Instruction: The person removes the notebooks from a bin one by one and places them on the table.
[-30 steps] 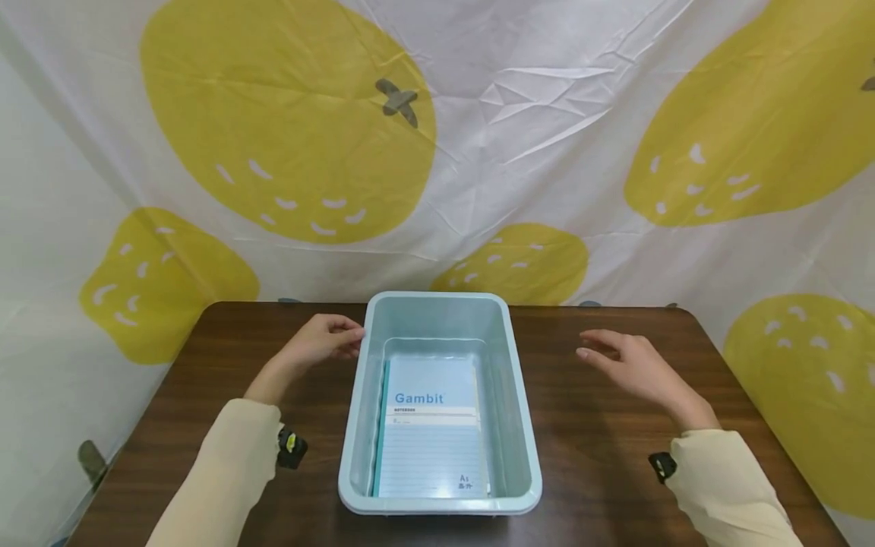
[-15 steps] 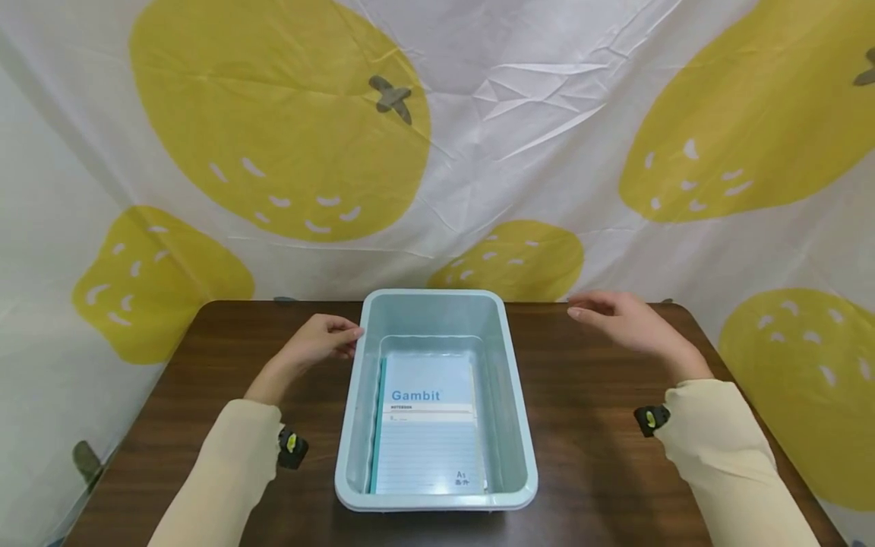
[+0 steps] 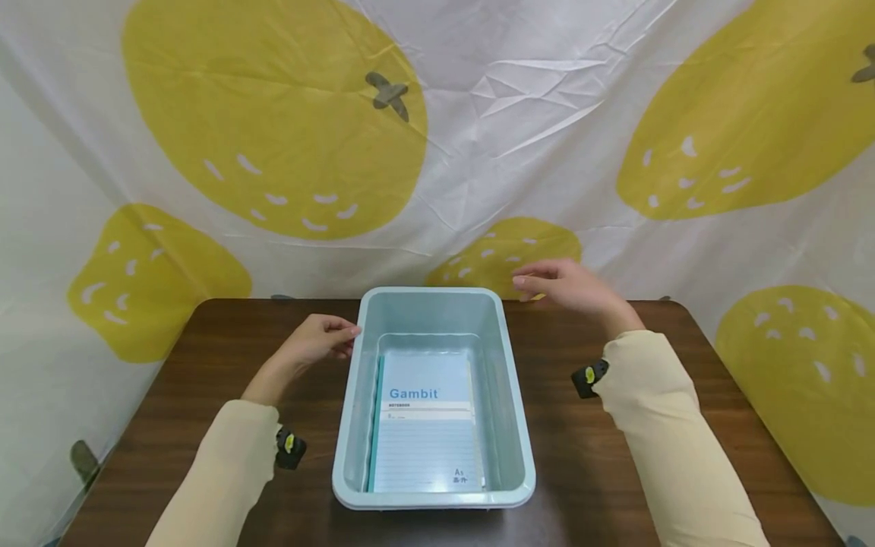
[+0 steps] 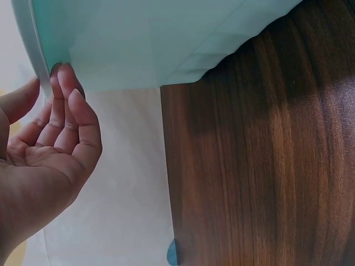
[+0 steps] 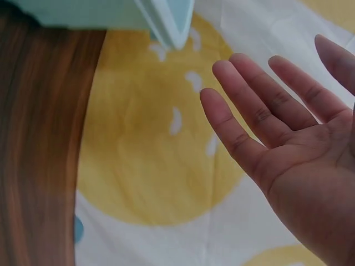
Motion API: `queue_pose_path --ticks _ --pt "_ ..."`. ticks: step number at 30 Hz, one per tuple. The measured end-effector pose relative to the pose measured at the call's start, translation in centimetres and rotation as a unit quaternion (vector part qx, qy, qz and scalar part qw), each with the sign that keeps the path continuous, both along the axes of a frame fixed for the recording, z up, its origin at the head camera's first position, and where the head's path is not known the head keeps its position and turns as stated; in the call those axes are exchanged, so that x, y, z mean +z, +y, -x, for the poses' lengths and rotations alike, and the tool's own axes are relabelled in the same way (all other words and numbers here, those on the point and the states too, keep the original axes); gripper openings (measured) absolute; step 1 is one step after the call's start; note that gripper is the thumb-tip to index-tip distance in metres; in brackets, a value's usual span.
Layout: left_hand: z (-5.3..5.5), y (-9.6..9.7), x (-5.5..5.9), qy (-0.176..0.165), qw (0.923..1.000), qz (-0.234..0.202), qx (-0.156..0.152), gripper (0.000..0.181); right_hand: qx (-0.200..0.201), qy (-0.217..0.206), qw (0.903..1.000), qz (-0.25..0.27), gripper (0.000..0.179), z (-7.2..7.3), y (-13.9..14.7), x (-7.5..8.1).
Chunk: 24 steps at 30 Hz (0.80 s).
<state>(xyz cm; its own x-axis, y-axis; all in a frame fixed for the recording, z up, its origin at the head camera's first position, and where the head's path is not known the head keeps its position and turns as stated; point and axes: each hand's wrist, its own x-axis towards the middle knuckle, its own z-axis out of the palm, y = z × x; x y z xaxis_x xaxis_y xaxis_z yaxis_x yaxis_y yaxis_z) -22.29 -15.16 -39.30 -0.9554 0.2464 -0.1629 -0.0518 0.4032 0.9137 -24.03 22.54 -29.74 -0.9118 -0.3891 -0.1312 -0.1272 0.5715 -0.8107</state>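
Observation:
A pale blue-green plastic basin (image 3: pixel 514 395) stands on the dark wooden table. Flat on its bottom lies a Gambit notebook (image 3: pixel 424 444) with a light blue cover and a teal spine. At the basin's left rim, my left hand (image 3: pixel 316 339) has its thumb at the edge and its fingertips tucked under the lip, pinching it. The left wrist view shows those fingers (image 4: pixel 67 77) against the outer wall. My right hand (image 3: pixel 563 286) is in the air beyond the basin's far right corner, apart from it. Its fingers (image 5: pixel 252 100) are spread and relaxed, holding nothing.
The wooden table (image 3: pixel 219 357) extends on both sides of the basin. Close behind its far edge hangs a white curtain (image 3: pixel 465 152) printed with big yellow fruit. Black wrist devices (image 3: pixel 290 448) sit at both cream sleeves.
My right hand has moved up and leftward, from the table's right side to near the basin's far right corner. My left hand stays at the rim; basin and notebook keep their place.

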Motion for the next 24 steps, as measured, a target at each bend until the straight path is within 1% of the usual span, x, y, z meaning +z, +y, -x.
queue_pose_path --ticks 3,5,10,14,17,24 --pt "-0.1 0.0 0.0 0.0 1.0 0.0 0.001 0.029 0.002 -0.024 0.9992 0.031 0.043 0.5 -1.5 -0.5" --pt "-0.1 0.0 0.0 -0.002 1.0 -0.003 0.002 0.03 0.008 -0.033 0.9983 0.047 0.041 0.8 -2.4 -0.9" --pt "-0.1 0.1 -0.1 -0.008 0.9999 -0.006 0.01 0.03 0.022 -0.032 0.9971 0.065 0.038 1.1 -4.9 -1.7" --pt "0.0 0.1 -0.1 -0.009 0.9999 -0.005 0.013 0.031 0.036 -0.031 0.9961 0.075 0.039 1.0 -7.3 -2.2" --pt "-0.1 0.1 -0.1 -0.009 0.9999 -0.005 0.013 0.03 0.046 -0.039 0.9946 0.085 0.037 0.8 -9.0 -2.8" --pt "-0.1 0.3 -0.1 -0.013 0.9997 -0.011 0.016 0.03 0.034 -0.078 0.9916 0.097 0.03 0.5 -12.0 -4.9"
